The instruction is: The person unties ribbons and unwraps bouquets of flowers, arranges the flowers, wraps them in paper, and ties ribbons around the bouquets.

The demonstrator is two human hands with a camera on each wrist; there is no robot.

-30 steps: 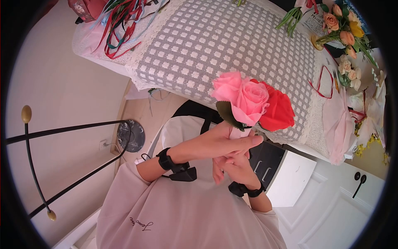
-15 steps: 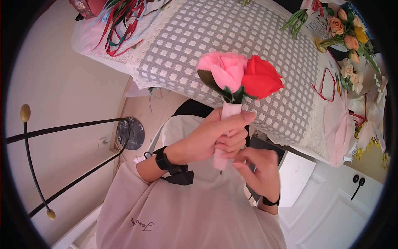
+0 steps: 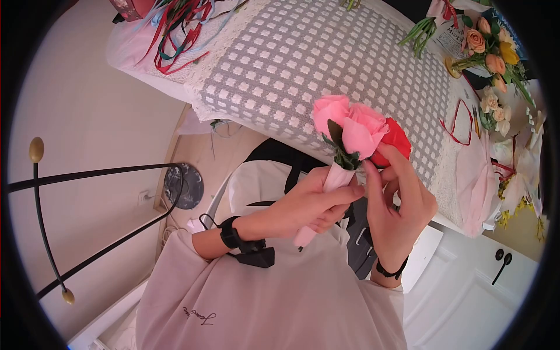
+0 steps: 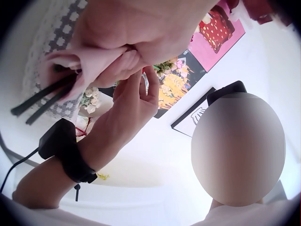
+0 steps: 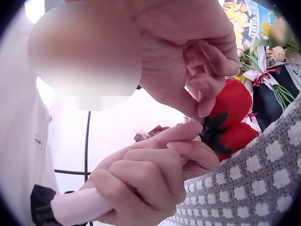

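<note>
My left hand [image 3: 312, 204] grips the pale pink wrapped stems [image 3: 305, 235] of a small bunch, its fingers curled round the wrap. Above it stand pink roses [image 3: 363, 131] with dark green leaves, and a red rose [image 3: 396, 139] beside them on the right. My right hand [image 3: 402, 204] is at the red rose's underside, thumb and forefinger bent around its base; the exact contact is partly hidden. In the right wrist view, its fingertips meet near the green sepals [image 5: 217, 134] of the red bloom [image 5: 233, 101]. Dark stem ends [image 4: 44, 96] stick out of the wrap in the left wrist view.
A grey-and-white checked cloth [image 3: 280, 64] covers the table beyond the hands. Tangled ribbons [image 3: 178, 35] lie at the upper left. At the right are a peach and yellow bouquet [image 3: 494, 61], a red ribbon loop [image 3: 458, 125] and pink wrapping [image 3: 475, 181]. A black metal frame [image 3: 105, 181] stands left.
The bunch first rose and turned in my left hand, then tilted to the right, showing more pink roses. My right hand has come from below the wrap up to the red rose.
</note>
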